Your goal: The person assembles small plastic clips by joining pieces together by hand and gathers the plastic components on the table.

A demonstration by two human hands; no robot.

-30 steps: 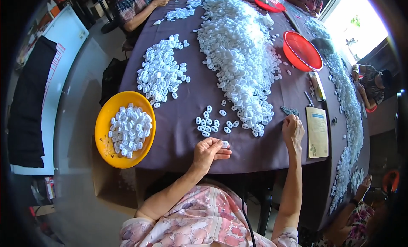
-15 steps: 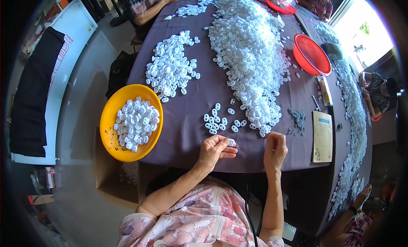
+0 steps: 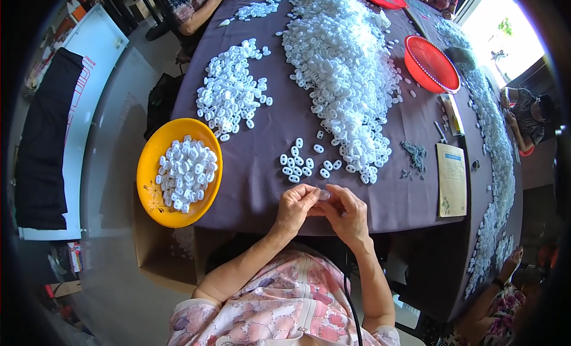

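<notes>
At the far left, a yellow bowl [image 3: 156, 167] sits off the near corner of the table [image 3: 262, 185], holding a heap of small white plastic pieces [image 3: 187, 173]. Further in on the purple cloth lies a loose patch of the same pieces [image 3: 232, 90], and then a small cluster [image 3: 300, 164] just beyond the hands. The left hand [image 3: 292, 208] and right hand [image 3: 348, 214] meet at the table's near edge, fingertips pressed together around one small white piece [image 3: 323, 195], which sits pinched between them (the left thumb and forefinger on one side, the right fingertips touching the other). Above the hands, the big pile of pieces [image 3: 345, 66] runs up the middle of the table. Right of it lies a small grey bunch of bits [image 3: 414, 154], then a yellowish booklet [image 3: 452, 179], with a red basket [image 3: 431, 63] further back. Another person's arm [image 3: 202, 7] rests at the far end
</notes>
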